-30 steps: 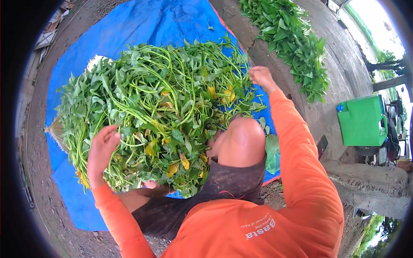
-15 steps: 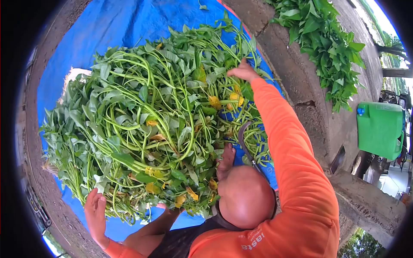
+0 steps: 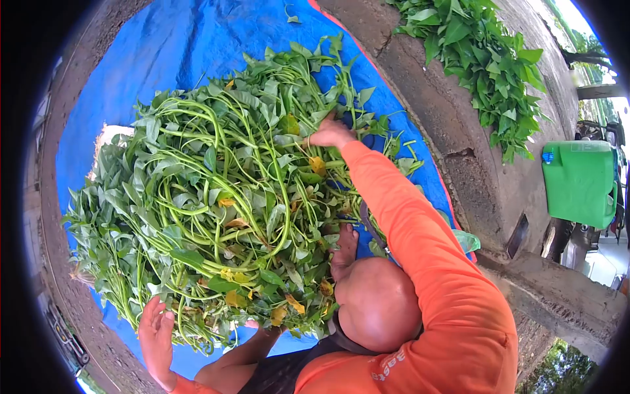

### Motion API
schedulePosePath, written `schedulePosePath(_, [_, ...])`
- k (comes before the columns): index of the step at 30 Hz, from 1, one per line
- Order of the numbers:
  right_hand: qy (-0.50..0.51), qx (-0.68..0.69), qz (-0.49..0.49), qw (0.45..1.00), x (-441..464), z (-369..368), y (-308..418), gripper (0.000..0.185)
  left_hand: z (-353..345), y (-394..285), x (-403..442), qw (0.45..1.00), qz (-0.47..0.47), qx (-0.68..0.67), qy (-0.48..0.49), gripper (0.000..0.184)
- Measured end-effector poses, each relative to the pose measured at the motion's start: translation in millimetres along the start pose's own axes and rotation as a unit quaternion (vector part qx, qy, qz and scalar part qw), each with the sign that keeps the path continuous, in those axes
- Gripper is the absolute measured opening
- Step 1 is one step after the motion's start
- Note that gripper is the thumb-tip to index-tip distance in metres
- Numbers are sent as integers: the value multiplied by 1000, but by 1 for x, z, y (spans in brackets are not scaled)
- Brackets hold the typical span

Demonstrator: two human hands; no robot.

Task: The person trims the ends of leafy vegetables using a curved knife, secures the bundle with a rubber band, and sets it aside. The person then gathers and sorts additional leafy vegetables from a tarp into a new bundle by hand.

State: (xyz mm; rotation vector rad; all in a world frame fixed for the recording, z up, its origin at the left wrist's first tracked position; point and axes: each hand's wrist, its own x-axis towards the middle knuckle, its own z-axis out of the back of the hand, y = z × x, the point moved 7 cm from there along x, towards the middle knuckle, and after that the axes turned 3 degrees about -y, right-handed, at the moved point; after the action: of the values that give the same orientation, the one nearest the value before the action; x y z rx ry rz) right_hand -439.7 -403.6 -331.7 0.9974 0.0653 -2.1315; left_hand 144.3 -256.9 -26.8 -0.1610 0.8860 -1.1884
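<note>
A big heap of leafy water spinach [image 3: 216, 197], with long green stems and some yellowed leaves, lies on a blue tarp [image 3: 177, 46]. My right hand [image 3: 331, 134] is at the heap's upper right edge, its fingers partly hidden among leaves and closed round stems there. At the lower left edge my left hand [image 3: 156, 335] is raised with fingers apart, nothing in it. A dark curved blade [image 3: 367, 220] shows beside my bare foot [image 3: 344, 249], largely covered by my right sleeve. Loose stem pieces [image 3: 408, 161] lie near my right forearm.
My bent knee [image 3: 380, 295] is beside the heap. Another pile of leafy greens [image 3: 482, 72] rests on the concrete ledge [image 3: 453, 131] at the right. Farther right stands a green jerrycan [image 3: 579, 184]. A pale object [image 3: 113, 139] pokes out at the heap's left.
My right hand has moved left and slightly down into the greens, pulling stems inward and baring more tarp at the upper right. The left hand stays near the lower left edge.
</note>
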Motion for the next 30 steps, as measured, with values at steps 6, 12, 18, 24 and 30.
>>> schedulePosePath(6, [-58, 40, -4, 997, -13, -10, 5, 142, -5, -4, 1, 1000, 19, 6, 11, 60])
schedulePosePath(12, [-85, 54, -1, 995, -10, -27, 5, 135, 1, 3, -5, 1000, 13, 20, -17, 59])
schedulePosePath(18, [-103, 38, 21, 994, -16, -6, 15, 120, -10, -24, -17, 1000, -14, 10, -9, 60])
schedulePosePath(24, [-138, -62, 99, 983, -64, 91, 62, 90, -5, -15, -33, 998, -47, 38, -17, 59])
schedulePosePath(30, [-216, -237, 181, 930, -146, 191, 141, 87, 8, -24, -58, 991, -95, 82, -36, 57])
